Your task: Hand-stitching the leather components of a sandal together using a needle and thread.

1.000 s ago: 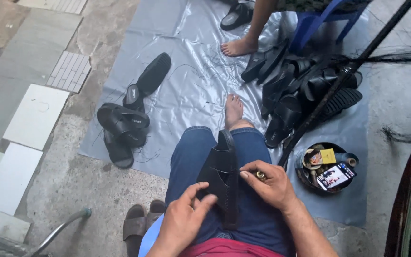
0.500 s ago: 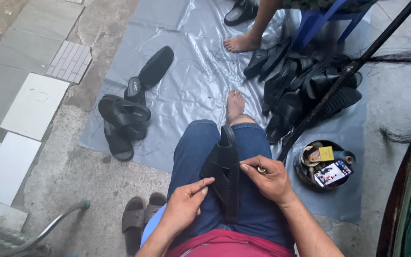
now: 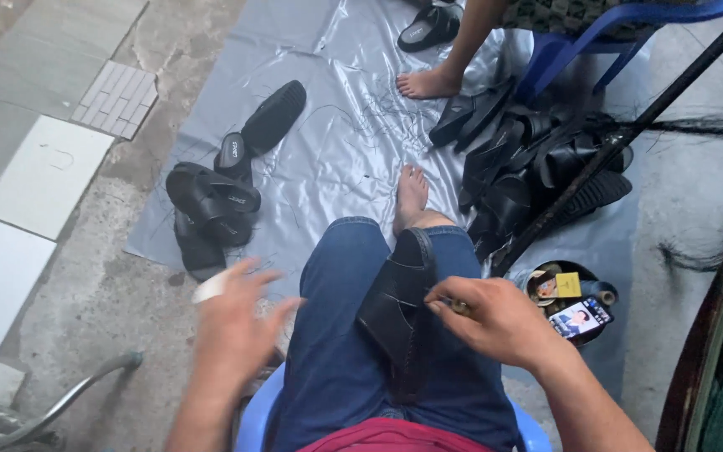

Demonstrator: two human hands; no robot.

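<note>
At far left, pale floor tiles [image 3: 43, 172] set in rough concrete, with a bent metal chair leg [image 3: 85, 389] at seven o'clock. On the near edge of the grey plastic sheet [image 3: 336, 142], at ten o'clock from the lap, a small heap of black sandals [image 3: 211, 205], one lying sole-up [image 3: 274, 115] just beyond.

Left hand [image 3: 236, 326] raised off the lap at eight o'clock from the sandal, blurred, fingers spread and loose, clamped on nothing; a white wrap on one fingertip [image 3: 209, 289]. Well apart from the sandal.

In the middle, a black leather sandal [image 3: 399, 305] laid lengthwise on the blue-jeaned thigh [image 3: 336, 351], toe end toward twelve o'clock, strap arching over a dark footbed, matte and stitched along the edge. Own bare foot [image 3: 412, 197] on the sheet straight ahead. Blue plastic stool [image 3: 253, 418] showing under the legs.

Right hand [image 3: 495, 322] at three o'clock of the sandal, fingers pinched together on a small tool [image 3: 459, 307], too hidden to name, fingertips touching the strap's edge.

Further right, a larger pile of black sandals [image 3: 537, 167] at one o'clock, crossed by a dark slanting rod [image 3: 629, 134]. Another person's bare foot [image 3: 428, 84] at twelve. Round tin of odds and ends with a phone [image 3: 579, 318] on it, just right of the knee.
</note>
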